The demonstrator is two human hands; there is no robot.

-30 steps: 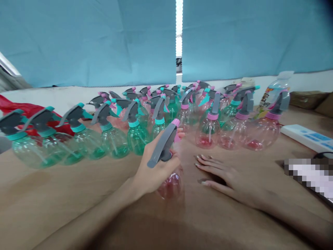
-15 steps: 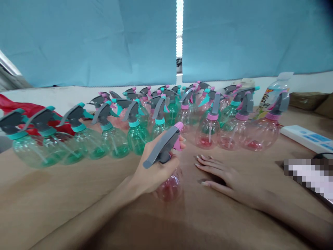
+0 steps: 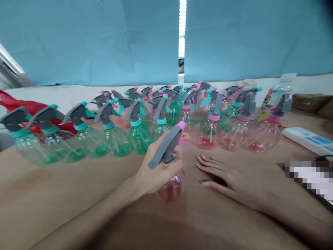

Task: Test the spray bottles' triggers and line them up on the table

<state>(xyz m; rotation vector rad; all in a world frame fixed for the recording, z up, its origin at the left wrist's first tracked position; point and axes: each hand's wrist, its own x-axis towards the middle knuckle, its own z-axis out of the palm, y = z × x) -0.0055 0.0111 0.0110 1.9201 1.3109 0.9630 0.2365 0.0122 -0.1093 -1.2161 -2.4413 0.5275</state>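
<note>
My left hand is wrapped round the neck of a pink spray bottle, below its grey trigger head with a pink nozzle. The bottle stands on the table in front of me, and my fingers hide its collar. My right hand lies flat on the tabletop to the right, fingers stretched out and holding nothing. Just beyond it stand pink spray bottles, the nearest a clear pink one with a pink collar. A green spray bottle with a turquoise collar stands beyond my left hand.
A row of green-tinted spray bottles runs to the left, with more bottles crowded behind. A red cloth or bag lies at the far left. At the right are a labelled plastic bottle, a white power strip and a blurred-out flat object.
The view has shifted slightly, so the bottles appear a little to the right. My left hand keeps its hold on the pink spray bottle; my right hand stays flat.
</note>
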